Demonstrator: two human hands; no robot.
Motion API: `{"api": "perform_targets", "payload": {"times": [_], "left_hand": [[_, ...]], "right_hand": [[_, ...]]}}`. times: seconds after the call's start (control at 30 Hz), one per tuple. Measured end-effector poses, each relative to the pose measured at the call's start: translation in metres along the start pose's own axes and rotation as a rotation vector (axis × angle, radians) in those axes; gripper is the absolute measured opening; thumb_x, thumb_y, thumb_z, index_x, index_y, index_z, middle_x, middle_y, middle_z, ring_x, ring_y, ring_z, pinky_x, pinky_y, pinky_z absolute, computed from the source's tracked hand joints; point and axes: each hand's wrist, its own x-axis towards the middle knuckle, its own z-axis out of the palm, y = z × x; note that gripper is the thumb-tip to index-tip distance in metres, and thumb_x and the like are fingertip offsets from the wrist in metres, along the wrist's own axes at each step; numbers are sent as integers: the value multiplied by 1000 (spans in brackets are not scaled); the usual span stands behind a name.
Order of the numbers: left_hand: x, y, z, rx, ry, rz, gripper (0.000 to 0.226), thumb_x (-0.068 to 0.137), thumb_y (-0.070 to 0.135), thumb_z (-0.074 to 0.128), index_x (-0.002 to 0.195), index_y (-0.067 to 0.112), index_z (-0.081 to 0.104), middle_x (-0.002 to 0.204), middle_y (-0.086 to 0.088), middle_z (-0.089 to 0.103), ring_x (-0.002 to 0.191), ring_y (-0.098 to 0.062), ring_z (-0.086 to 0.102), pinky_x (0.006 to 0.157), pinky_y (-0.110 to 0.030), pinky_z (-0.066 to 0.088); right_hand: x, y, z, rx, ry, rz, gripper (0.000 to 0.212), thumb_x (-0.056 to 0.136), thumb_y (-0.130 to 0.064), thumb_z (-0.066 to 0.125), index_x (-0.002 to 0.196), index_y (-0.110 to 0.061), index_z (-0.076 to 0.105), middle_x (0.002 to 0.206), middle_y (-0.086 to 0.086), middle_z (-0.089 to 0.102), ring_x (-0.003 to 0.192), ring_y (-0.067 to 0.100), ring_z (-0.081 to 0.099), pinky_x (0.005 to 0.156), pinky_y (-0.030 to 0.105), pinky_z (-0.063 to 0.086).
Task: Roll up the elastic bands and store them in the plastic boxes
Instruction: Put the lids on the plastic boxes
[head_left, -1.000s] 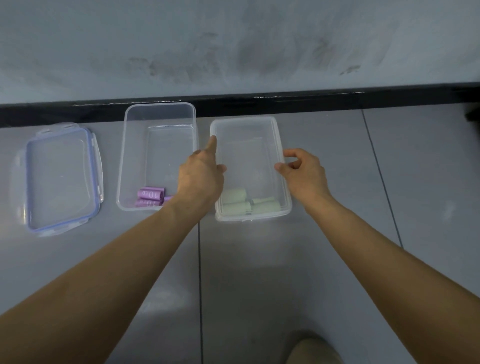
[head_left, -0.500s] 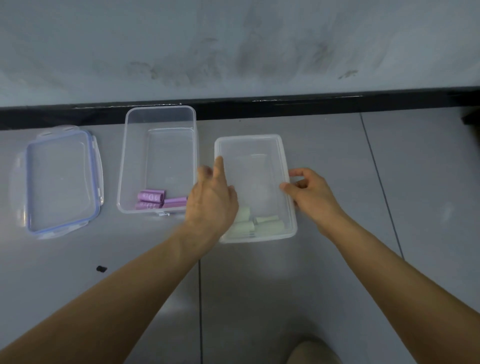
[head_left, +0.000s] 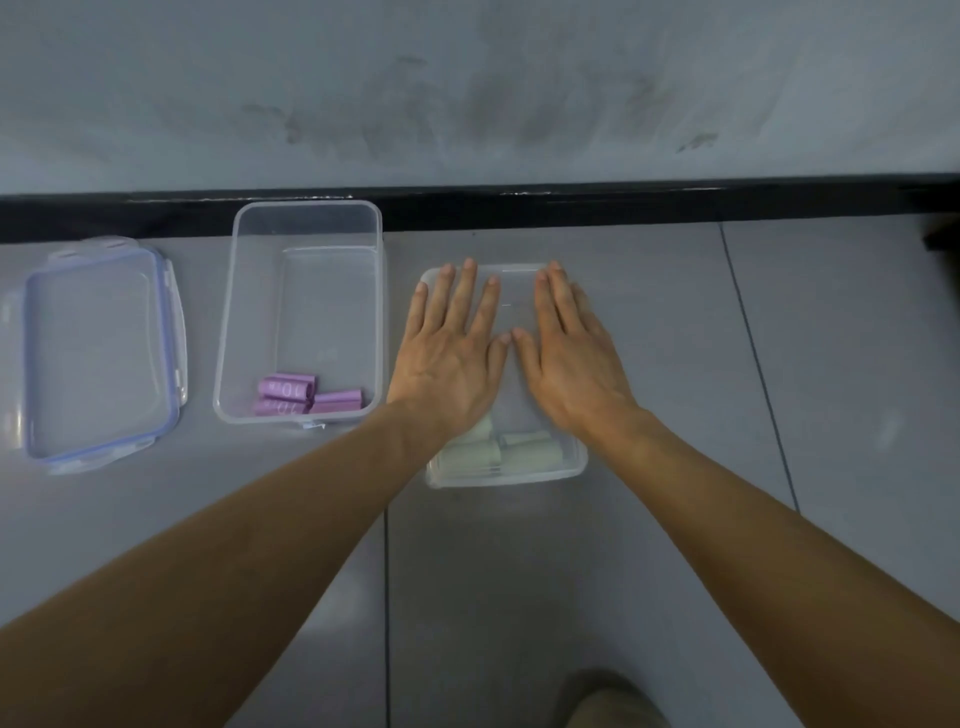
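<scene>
Two clear plastic boxes stand on the grey floor. The left box (head_left: 228, 312) is open-topped and holds purple rolled bands (head_left: 291, 392) at its near end. The right box (head_left: 571, 470) holds pale green rolled bands (head_left: 524, 452) at its near end. My left hand (head_left: 447, 358) and my right hand (head_left: 571, 358) lie palm down, side by side, flat on the top of the right box, which looks covered by a clear lid. The fingers are spread and point away from me. Neither hand holds anything.
A separate clear lid with a blue rim (head_left: 166, 332) lies on the floor left of the boxes. A black skirting strip (head_left: 571, 200) and a grey wall run behind them. A shoe tip (head_left: 608, 701) shows at the bottom edge.
My hands were at the right box's two sides and drew it nearer to me. Now both have come off the sides and lie flat on its top.
</scene>
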Motion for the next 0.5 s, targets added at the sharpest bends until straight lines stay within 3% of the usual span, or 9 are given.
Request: {"api": "perform_targets", "payload": {"times": [0.23, 0.4, 0.5], "left_hand": [[1, -1, 2, 29, -4, 2, 62, 100, 48, 2, 154, 18, -8, 161, -9, -15, 147, -27, -18, 120, -48, -3], [-2, 1, -4, -37, 81, -12, 56, 103, 41, 19, 153, 17, 20, 162, -13, 8, 149, -29, -1, 122, -46, 5], [-23, 9, -6, -114, 103, -106, 52, 103, 35, 24, 152, 17, 26, 161, -12, 15, 150, -29, 0, 122, -44, 5]], "right_hand": [[1, 1, 2, 3, 50, -18, 70, 101, -53, 18, 157, -15, 1, 165, -1, -10, 149, 23, 17, 120, 42, 23], [2, -2, -1, -79, 54, 34, 69, 102, -55, 18, 157, -18, 1, 166, -3, -8, 151, 28, 11, 120, 46, 21], [-9, -7, -4, -26, 78, 87, 67, 104, -50, 21, 157, -14, 4, 166, 2, -4, 151, 29, 9, 119, 46, 24]]}}
